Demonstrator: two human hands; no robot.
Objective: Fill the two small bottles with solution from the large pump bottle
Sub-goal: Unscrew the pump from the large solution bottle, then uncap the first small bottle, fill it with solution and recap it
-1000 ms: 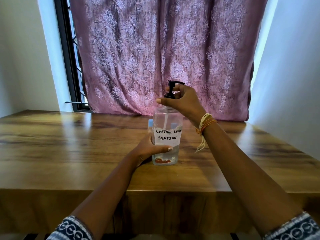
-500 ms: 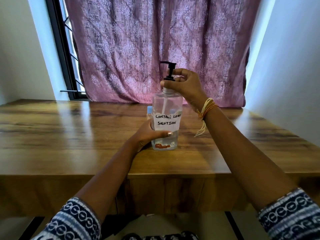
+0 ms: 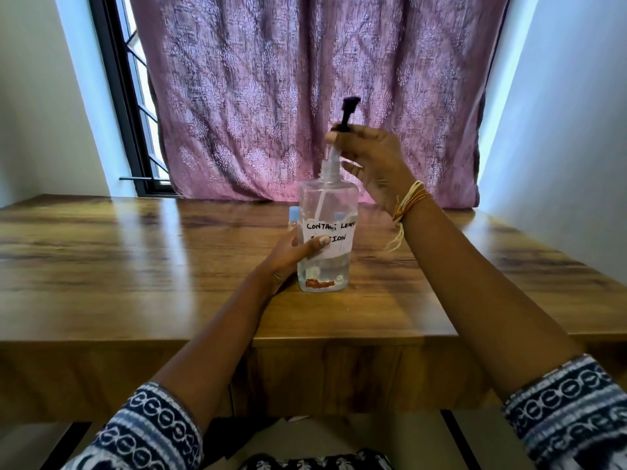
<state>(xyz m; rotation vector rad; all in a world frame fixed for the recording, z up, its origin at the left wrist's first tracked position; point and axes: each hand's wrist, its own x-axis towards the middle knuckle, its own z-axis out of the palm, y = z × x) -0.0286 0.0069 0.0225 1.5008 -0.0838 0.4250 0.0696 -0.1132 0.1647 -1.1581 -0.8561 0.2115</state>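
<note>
Right hand pinches the pump head, apparently lifted off the large pump bottle; left hand grips that bottle; draw the tube straight up, bottle held steady

Wooden table, glossy top, grain running side to side. Large clear pump bottle stands upright near the middle, handwritten label facing the camera. Just behind it, two small blue-capped bottles, mostly hidden.

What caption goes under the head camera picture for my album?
Left hand steadies the large pump bottle on the table while right hand lifts its black pump out.
</note>
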